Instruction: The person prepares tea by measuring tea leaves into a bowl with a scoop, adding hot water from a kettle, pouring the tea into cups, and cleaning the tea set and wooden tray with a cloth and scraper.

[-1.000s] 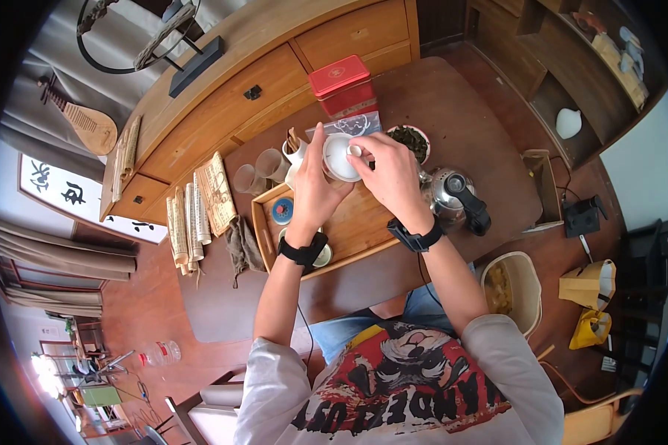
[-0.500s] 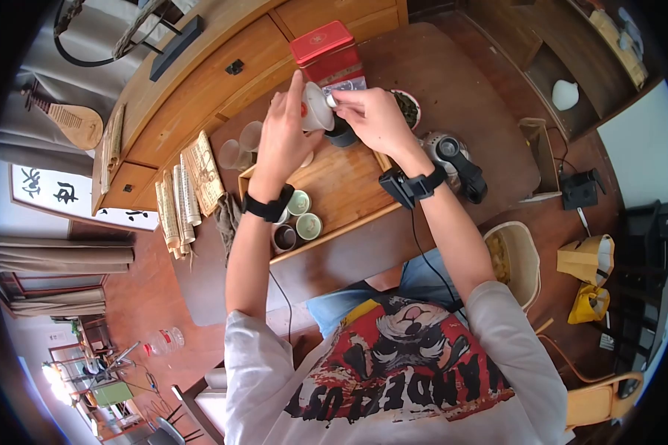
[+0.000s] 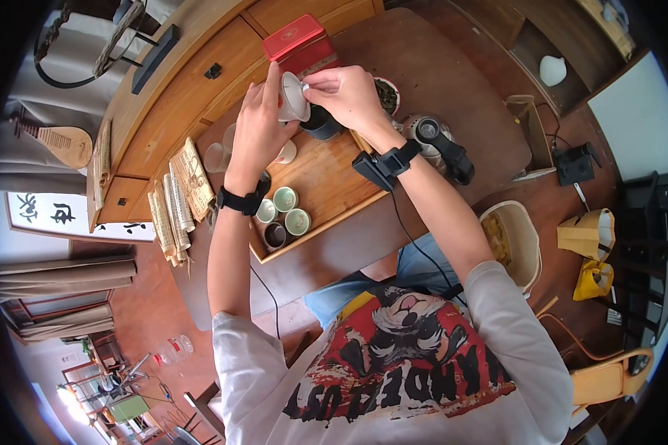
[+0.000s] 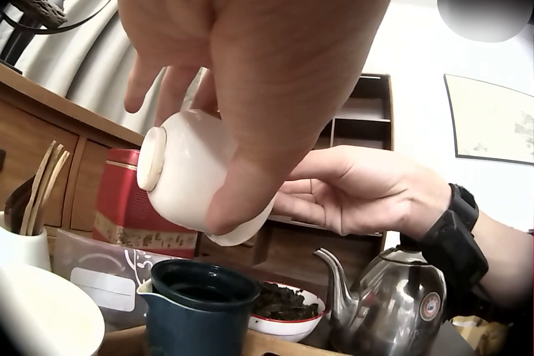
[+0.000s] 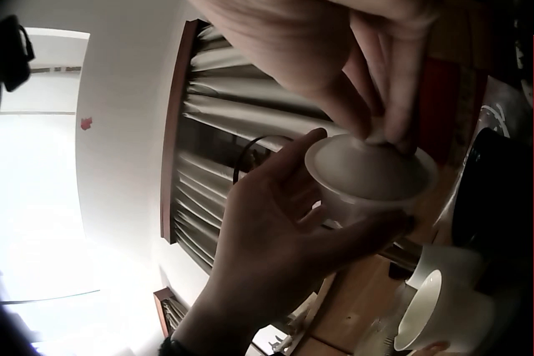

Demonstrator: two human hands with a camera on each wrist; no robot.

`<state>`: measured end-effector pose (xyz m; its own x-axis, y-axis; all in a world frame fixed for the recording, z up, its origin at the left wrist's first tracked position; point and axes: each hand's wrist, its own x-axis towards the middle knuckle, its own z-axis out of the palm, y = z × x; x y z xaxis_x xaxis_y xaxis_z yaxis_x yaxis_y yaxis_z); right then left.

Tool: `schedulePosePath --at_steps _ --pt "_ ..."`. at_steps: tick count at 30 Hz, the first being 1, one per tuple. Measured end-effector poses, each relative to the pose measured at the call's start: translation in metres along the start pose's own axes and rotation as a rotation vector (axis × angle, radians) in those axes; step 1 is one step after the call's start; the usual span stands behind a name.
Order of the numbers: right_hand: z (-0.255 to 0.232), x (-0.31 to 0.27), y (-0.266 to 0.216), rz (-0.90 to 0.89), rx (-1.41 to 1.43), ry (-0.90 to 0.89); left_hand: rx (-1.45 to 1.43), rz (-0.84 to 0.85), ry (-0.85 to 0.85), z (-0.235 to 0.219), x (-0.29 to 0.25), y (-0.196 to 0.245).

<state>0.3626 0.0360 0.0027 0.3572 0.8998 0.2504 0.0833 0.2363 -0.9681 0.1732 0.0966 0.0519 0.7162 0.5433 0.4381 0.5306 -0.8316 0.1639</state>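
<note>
A white gaiwan bowl (image 4: 196,168) is tipped onto its side in the air, its foot pointing left in the left wrist view. My left hand (image 3: 260,130) grips it, with the thumb on one side and fingers on the other. With my right hand (image 3: 355,96) I pinch the knob of its white lid (image 5: 367,168), which sits over the bowl's mouth. Close below stands a dark blue pitcher (image 4: 200,314) with a small spout. The wooden tray (image 3: 338,174) under my hands carries several small cups, among them a pale green cup (image 3: 298,221) and a dark cup (image 3: 275,236).
A red tin (image 3: 297,41) stands behind my hands. To the right are a dish of dark tea leaves (image 3: 386,96) and a steel kettle (image 3: 427,132). Rolled bamboo mats (image 3: 172,211) lie left of the tray. A cream bin (image 3: 523,248) stands by my right side.
Both hands have moved left and up in the head view with the gaiwan. The bowl has gone from level to tipped on its side. The cups on the tray have come into view.
</note>
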Motion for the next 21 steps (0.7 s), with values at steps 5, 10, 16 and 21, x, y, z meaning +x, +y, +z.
schedulePosePath --at_steps 5,10,16,21 --pt "0.002 0.001 0.002 -0.01 -0.04 0.011 -0.003 0.03 0.015 0.002 0.001 -0.002" --pt "0.001 0.004 0.009 -0.001 -0.006 0.016 0.014 0.057 -0.002 0.002 0.006 -0.005" --pt "0.002 0.007 0.016 -0.012 0.015 0.036 0.064 0.123 -0.068 -0.005 0.019 -0.004" --pt "0.002 0.006 0.014 0.045 0.031 0.066 0.116 0.117 -0.188 -0.017 0.033 0.007"
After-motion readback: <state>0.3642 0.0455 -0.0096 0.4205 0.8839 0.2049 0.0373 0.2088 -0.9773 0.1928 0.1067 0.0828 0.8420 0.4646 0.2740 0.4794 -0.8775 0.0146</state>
